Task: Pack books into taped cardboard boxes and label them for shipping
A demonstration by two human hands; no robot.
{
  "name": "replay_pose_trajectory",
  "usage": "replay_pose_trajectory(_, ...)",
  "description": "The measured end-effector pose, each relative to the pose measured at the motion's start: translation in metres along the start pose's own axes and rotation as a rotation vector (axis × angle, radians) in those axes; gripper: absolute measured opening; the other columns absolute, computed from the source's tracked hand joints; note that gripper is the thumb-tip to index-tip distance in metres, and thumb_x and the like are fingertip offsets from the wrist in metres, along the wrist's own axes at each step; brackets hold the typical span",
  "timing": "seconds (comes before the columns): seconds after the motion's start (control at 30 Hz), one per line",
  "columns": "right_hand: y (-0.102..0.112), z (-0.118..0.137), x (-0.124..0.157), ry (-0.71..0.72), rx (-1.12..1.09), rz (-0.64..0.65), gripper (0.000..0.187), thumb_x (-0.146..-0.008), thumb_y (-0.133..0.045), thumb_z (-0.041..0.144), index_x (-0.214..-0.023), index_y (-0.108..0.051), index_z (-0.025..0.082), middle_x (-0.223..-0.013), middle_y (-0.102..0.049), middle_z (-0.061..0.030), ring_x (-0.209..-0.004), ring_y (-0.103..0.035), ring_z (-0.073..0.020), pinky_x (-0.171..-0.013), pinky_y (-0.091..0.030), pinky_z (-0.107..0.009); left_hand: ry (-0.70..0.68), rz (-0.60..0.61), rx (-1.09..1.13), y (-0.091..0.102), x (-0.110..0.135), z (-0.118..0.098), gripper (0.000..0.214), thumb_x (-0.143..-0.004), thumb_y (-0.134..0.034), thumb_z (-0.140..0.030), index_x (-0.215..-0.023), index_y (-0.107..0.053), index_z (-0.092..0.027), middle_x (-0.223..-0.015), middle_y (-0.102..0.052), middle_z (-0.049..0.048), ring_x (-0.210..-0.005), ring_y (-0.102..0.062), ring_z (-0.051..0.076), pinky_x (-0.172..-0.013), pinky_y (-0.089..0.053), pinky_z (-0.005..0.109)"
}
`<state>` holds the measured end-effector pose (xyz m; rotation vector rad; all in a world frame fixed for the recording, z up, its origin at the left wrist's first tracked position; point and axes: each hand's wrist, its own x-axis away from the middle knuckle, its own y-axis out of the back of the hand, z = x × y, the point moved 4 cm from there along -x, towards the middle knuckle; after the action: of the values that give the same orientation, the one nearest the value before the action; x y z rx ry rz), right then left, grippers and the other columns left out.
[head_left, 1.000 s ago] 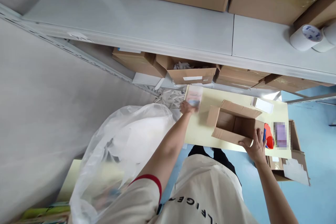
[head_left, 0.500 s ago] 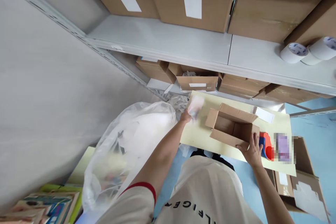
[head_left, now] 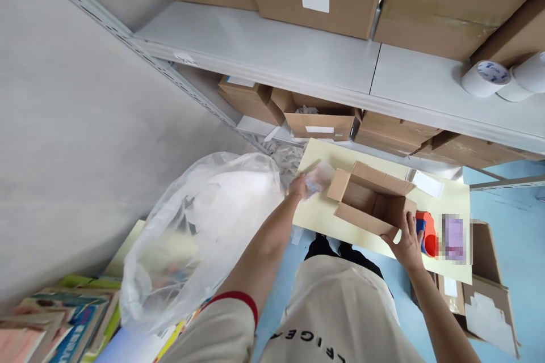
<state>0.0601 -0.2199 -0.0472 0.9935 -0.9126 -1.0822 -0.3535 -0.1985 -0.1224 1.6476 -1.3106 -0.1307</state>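
An open cardboard box [head_left: 369,199] stands on a pale yellow table [head_left: 443,204]. My right hand [head_left: 407,241] grips the box's near right corner. My left hand [head_left: 300,186] is closed on a clear plastic packet [head_left: 318,177], held just left of the box's left flap above the table's left end. The packet is blurred by motion.
A red tape dispenser [head_left: 429,233] lies right of the box. A big clear plastic bag [head_left: 200,232] bulges at my left. Books [head_left: 63,323] are stacked at bottom left. Grey shelves [head_left: 298,57] with cartons and tape rolls [head_left: 485,78] lie ahead. Another open carton [head_left: 485,289] sits at lower right.
My left hand lifted the clear packet off the table's far left corner and brought it nearer the box. My right hand stayed on the box.
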Motion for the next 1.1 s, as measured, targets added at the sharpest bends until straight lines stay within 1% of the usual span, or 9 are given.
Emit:
replay_pose_trajectory(0.1,-0.001,0.000,-0.002,-0.004,-0.014,0.016,0.085,-0.090,-0.043,0.060,-0.156,-0.008,0.020,-0.160,-0.021,-0.0221,-0.147,-0.020,-0.0421,-0.107,-0.023,-0.073,0.031,-0.038,-0.053,0.015,0.005,-0.005,0.048,-0.074,-0.062,-0.007,-0.120,-0.057,-0.019,-0.098,-0.069,0.0111,-0.103,-0.066,0.030,-0.091,-0.051,0.044)
replay_pose_trajectory(0.23,-0.005,-0.002,-0.007,-0.014,-0.048,0.032,0.085,-0.090,-0.045,0.058,-0.156,-0.006,0.020,-0.161,-0.021,-0.0211,-0.148,-0.018,-0.0403,-0.108,-0.024,-0.070,-0.073,-0.173,-0.104,0.070,0.020,-0.027,0.053,-0.079,-0.053,-0.005,-0.130,-0.049,-0.017,-0.120,-0.064,0.0143,-0.120,-0.058,0.030,-0.102,-0.046,0.043)
replay_pose_trajectory(0.33,-0.009,-0.004,-0.012,-0.022,-0.070,0.031,0.087,-0.089,-0.047,0.056,-0.156,-0.004,0.021,-0.161,-0.020,-0.0207,-0.148,-0.019,-0.0400,-0.108,-0.024,-0.070,-0.336,-0.254,-0.127,0.112,0.035,-0.069,0.052,-0.082,-0.048,-0.007,-0.134,-0.046,-0.014,-0.128,-0.059,0.0146,-0.125,-0.052,0.028,-0.107,-0.042,0.042)
replay_pose_trajectory(0.4,-0.010,-0.004,-0.016,-0.023,-0.079,0.036,0.089,-0.088,-0.051,0.054,-0.156,-0.004,0.021,-0.161,-0.019,-0.0207,-0.148,-0.019,-0.0403,-0.109,-0.023,-0.070,-0.574,-0.235,-0.148,0.121,0.049,-0.110,0.051,-0.083,-0.045,-0.007,-0.133,-0.047,-0.015,-0.129,-0.058,0.0124,-0.125,-0.051,0.026,-0.109,-0.039,0.041)
replay_pose_trajectory(0.53,-0.010,-0.001,-0.020,-0.042,-0.077,0.079,0.093,-0.085,-0.057,0.045,-0.156,-0.002,0.020,-0.161,-0.019,-0.0204,-0.149,-0.017,-0.0398,-0.109,-0.022,-0.070,-0.826,0.023,-0.189,0.084,0.075,-0.186,0.051,-0.081,-0.046,-0.005,-0.130,-0.051,-0.018,-0.131,-0.058,0.0086,-0.123,-0.052,0.024,-0.108,-0.039,0.037)
replay_pose_trajectory(0.63,-0.009,0.002,-0.021,-0.077,-0.066,0.105,0.096,-0.084,-0.058,0.039,-0.157,0.002,0.022,-0.162,-0.019,-0.0175,-0.150,-0.015,-0.0371,-0.111,-0.023,-0.067,-0.770,0.221,-0.265,0.038,0.083,-0.214,0.048,-0.080,-0.051,-0.006,-0.126,-0.053,-0.018,-0.129,-0.060,0.0109,-0.118,-0.056,0.027,-0.100,-0.045,0.038)
replay_pose_trajectory(0.83,-0.007,0.003,-0.023,-0.090,-0.113,0.109,0.104,-0.081,-0.061,0.034,-0.156,0.009,0.021,-0.162,-0.021,-0.0173,-0.150,-0.016,-0.0352,-0.113,-0.024,-0.065,-0.639,0.448,-0.387,-0.016,0.070,-0.220,0.054,-0.072,-0.052,0.002,-0.120,-0.055,-0.021,-0.125,-0.064,0.0096,-0.116,-0.061,0.025,-0.091,-0.050,0.033)
replay_pose_trajectory(1.0,-0.008,-0.005,-0.024,-0.052,-0.186,0.111,0.101,-0.080,-0.063,0.035,-0.157,0.001,0.021,-0.162,-0.020,-0.0168,-0.150,-0.016,-0.0349,-0.113,-0.028,-0.061,-0.637,0.446,-0.418,-0.040,0.068,-0.216,0.054,-0.071,-0.055,-0.001,-0.121,-0.057,-0.022,-0.129,-0.064,0.0116,-0.120,-0.059,0.029,-0.097,-0.048,0.041)
replay_pose_trajectory(1.1,-0.006,-0.011,-0.024,0.003,-0.267,0.060,0.098,-0.078,-0.067,0.045,-0.156,-0.012,0.021,-0.162,-0.020,-0.0171,-0.150,-0.015,-0.0359,-0.113,-0.028,-0.060,-0.678,0.392,-0.410,-0.038,0.080,-0.203,0.062,-0.075,-0.053,-0.006,-0.134,-0.050,-0.024,-0.149,-0.047,0.0114,-0.141,-0.039,0.030,-0.114,-0.030,0.053)
